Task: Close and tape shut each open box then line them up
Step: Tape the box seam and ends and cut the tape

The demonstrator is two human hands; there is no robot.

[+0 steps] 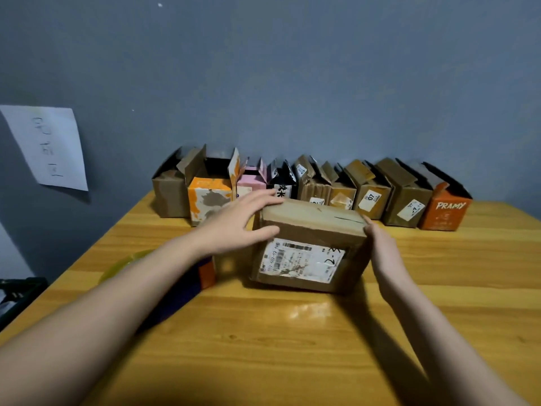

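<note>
Both hands (pixel 243 227) (pixel 383 247) flat-fingered against closed box (pixel 310 244), right fingers seemingly straight.

closed brown box (pixel 310 244) sat mid-table, left hand (pixel 237 227) flat against its left side and top edge, right hand (pixel 380 247) against its right side. row of open boxes (pixel 310 186) stood along the wall behind it, flaps up, packed side to side; only a narrow strip of table (pixel 292 347) lay between row and box. near side of table was open wood between the forearms. right of the box, bare surface ran to the orange pramy box (pixel 445 209). left of it, a yellow-green object (pixel 123 265) and an orange-and-dark object (pixel 205 273) lay under the left forearm.
</note>
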